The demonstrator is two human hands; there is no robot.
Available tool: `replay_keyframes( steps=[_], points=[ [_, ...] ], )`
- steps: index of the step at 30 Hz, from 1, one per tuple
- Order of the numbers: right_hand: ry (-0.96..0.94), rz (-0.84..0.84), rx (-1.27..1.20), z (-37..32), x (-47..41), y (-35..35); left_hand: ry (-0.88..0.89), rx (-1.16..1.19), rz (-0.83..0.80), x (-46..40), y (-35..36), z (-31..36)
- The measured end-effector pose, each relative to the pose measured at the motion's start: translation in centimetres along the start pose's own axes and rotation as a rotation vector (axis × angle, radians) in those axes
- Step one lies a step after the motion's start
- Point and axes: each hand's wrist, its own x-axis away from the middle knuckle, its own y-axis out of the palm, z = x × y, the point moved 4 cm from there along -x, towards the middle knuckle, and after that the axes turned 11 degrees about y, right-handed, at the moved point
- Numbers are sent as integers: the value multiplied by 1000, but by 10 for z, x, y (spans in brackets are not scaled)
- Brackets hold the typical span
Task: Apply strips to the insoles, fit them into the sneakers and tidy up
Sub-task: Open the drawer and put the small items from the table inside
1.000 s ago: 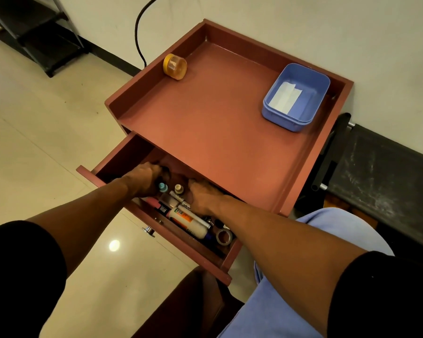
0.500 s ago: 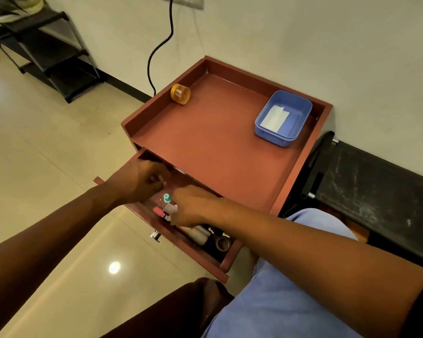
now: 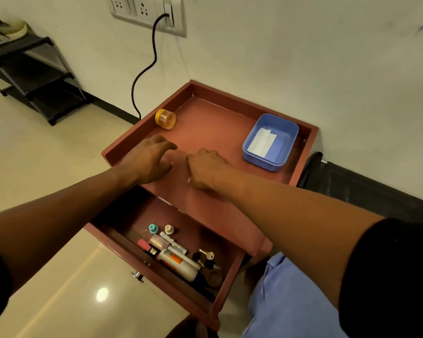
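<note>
Hovering hands (image 3: 178, 164) | mid tabletop (image 3: 213, 123) | possibly empty | drawer (image 3: 171, 284) open

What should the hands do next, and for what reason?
Probably the right hand should reach to the blue tub and take the white strips lying in it. Both hands hold nothing and hover over the red tabletop; the left hand is farther from the tub. The drawer is open, so closing it could come later.
</note>
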Motion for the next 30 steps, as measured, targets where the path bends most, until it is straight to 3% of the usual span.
replay_keyframes(
  steps=[4, 8, 17, 22, 28, 30],
  points=[
    [-10, -38, 15, 4, -16, 10, 44, -182, 39, -26, -2, -19],
    [-69, 10, 14, 7, -14, 5, -24, -265, 95, -49, -7, -37],
    [-83, 78, 55, 10, -10, 3, 54, -466, -79, -91, -4, -57],
    [-88, 74, 105, 7, -10, -1, 97, -455, 38, -93, -4, -56],
    [-87, 58, 117, 6, -5, -6, 124, -485, 17, -87, -10, -63],
    [-83, 56, 119, 7, -5, -6, 94, -400, 34, -86, -12, -63]
  ],
)
